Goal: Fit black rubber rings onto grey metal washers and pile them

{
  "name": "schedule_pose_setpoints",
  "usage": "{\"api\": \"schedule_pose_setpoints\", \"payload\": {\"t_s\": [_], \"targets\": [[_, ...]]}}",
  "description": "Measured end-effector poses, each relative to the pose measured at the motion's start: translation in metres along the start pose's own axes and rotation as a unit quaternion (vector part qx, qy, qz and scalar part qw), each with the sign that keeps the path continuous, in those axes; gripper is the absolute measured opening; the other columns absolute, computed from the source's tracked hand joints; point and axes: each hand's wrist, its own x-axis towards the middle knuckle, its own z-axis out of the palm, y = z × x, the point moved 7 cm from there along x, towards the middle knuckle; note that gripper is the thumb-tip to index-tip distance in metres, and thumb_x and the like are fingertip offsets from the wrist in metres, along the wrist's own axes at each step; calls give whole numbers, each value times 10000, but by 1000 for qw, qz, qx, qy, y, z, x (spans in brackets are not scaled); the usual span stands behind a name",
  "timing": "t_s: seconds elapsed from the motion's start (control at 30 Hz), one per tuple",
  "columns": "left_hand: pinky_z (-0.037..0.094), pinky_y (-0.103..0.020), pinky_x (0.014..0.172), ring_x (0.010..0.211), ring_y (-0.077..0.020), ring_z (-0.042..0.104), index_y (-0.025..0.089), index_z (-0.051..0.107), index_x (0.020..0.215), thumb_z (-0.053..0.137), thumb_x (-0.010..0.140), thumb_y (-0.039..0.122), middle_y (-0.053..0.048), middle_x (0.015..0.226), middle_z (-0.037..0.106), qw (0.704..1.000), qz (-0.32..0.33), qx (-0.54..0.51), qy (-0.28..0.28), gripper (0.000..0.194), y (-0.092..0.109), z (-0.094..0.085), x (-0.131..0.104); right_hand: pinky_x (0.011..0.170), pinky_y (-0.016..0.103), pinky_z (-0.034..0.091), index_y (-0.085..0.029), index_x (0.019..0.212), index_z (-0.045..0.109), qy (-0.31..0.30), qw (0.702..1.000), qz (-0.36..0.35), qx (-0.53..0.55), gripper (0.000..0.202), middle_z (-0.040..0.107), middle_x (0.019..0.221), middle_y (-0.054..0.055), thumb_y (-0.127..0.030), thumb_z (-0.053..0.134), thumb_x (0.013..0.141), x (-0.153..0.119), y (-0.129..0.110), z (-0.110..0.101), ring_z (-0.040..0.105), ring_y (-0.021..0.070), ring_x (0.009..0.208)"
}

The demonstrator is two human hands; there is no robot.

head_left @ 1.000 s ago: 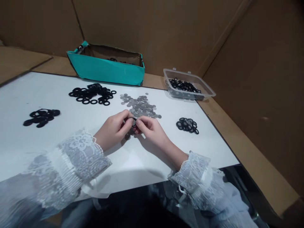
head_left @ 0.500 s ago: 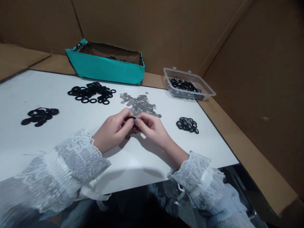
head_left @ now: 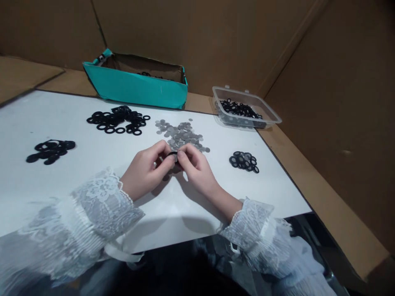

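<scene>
Thumbs & fingers of L hand [head_left: 145, 170] and R hand [head_left: 200, 170] pinch one black ring [head_left: 173, 153] btwn them, tips almost meeting, just above the white tabletop [head_left: 185, 222]. Ring tipped so only its upper edge shows clearly; rest hidden behind thumbs. Greyish patch below that edge, can't tell if it's a disc in the ring or one behind. Other fingers curled under, mostly out of sight.

Dark bits [head_left: 166, 178] just under the hands, partly covered & shadowed, hard to ID. Grey disc pile [head_left: 182, 135] directly beyond the fingertips, near edge blocked by hands. Black ring pile [head_left: 119, 119] beyond & left of that, rings overlapping, no. unclear. Further left, dark pile [head_left: 51, 151], pcs merge, hard to separate. Right of R hand: small pile of black rings w/ grey centres [head_left: 243, 161].

At far edge, teal box [head_left: 138, 88]; front wall hides most of the dark contents. Clear tub [head_left: 240, 123] to its right, w/ black rings inside, lower ones blurred thru the plastic. Lacy sleeves [head_left: 105, 205] cover both wrists, cut off at bottom of frame.
</scene>
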Motion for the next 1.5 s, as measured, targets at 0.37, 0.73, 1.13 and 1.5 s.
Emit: {"api": "schedule_pose_setpoints", "payload": {"t_s": [0.37,0.73,1.13,1.5], "targets": [[439,-259,554,590,-148,558,177,514,758,466,813,367,-11,681,581,998,-55,-1,-38,204,-6,1,6,598,262,384,-197,742,453,-61,997,29,-21,212,477,687,-21,-334,458,904,2,7,-6,464,117,632],[393,-265,528,535,-141,500,196,467,757,387,863,358,6,621,537,995,-8,34,-89,210,0,7,4,605,262,398,-195,749,486,-77,996,28,-30,215,501,693,-18,-357,480,890,3,5,-5,481,123,647],[391,-254,534,560,-135,486,203,459,776,403,855,360,13,634,524,999,-4,49,-23,185,1,-3,3,586,263,394,-194,740,490,-19,999,23,-32,241,512,671,-18,-396,522,867,-2,3,-7,481,118,625],[450,-271,569,652,-171,590,179,575,806,491,838,378,-22,696,628,989,-41,-6,-139,218,-6,11,4,543,261,308,-203,638,397,-67,995,30,-71,303,391,606,-33,-336,439,906,0,7,-7,392,123,580]]}}
